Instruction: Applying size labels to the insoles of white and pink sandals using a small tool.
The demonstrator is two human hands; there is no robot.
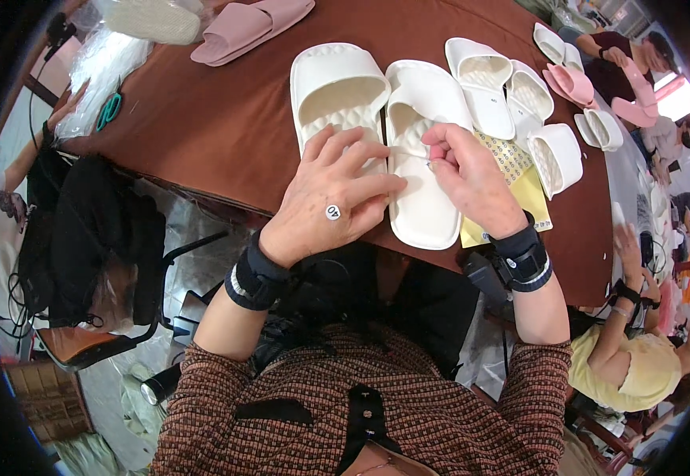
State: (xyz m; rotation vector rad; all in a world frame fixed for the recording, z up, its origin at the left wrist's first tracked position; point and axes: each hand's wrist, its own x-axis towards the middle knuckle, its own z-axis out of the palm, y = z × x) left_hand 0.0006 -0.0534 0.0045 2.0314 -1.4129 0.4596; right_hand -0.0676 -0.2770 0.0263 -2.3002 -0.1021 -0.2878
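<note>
White slippers: left hand flat on them, right hand pinching a sticker.

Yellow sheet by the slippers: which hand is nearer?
Right. The right hand sits just left of the yellow sheet, over a white slipper; the left hand lies farther left, across the slipper pair.

Two cream slide slippers side by side (toes away) on the brown table.
</note>
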